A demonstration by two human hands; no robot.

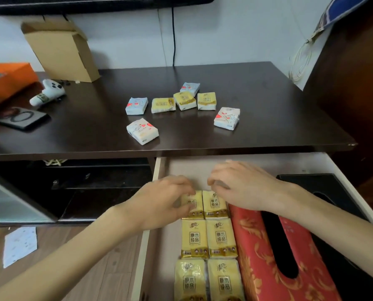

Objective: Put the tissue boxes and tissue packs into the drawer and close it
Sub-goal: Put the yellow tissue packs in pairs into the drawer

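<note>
Six yellow tissue packs (207, 242) printed 原木纯品, glossy film with gold bands, lie two abreast in the open drawer (147, 246); left hand (161, 203) has curled fingers on the far-left pack (193, 205), right hand (242, 187) rests fingertips loosely bent on the pack beside it (215, 204), firm grip unclear for either. Just right of the packs and under the right wrist sits a red tissue box (257, 246) with gold scrollwork, a black tissue box (311, 181) beyond. Past both hands, on the dark glossy worktop (268, 105), seven small packs (181, 107), yellow or cartoon-printed.
</note>
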